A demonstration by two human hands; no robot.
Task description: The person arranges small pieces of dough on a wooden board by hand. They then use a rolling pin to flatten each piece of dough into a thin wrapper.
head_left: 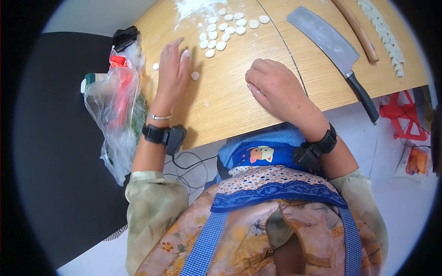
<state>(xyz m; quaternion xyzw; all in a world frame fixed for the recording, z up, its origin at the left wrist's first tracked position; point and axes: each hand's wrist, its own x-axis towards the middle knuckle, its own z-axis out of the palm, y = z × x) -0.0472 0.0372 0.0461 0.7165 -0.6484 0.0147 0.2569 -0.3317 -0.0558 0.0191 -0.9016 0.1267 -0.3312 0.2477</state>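
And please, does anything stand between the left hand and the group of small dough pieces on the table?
Nothing visible stands between the left hand and the grouped dough pieces; only tabletop separates them. One loose piece lies just right of the hand, off that path, nearer the front edge.

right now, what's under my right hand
Wooden table shows beside your right hand; anything directly beneath it, or inside the curled fingers, is covered, so I can't tell.

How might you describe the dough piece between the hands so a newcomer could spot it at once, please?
On the wooden table, find the left hand and right hand. Between them, nearer the left one, lies a pale dough piece, apart from the cluster farther up and the stray on that hand's outer side.
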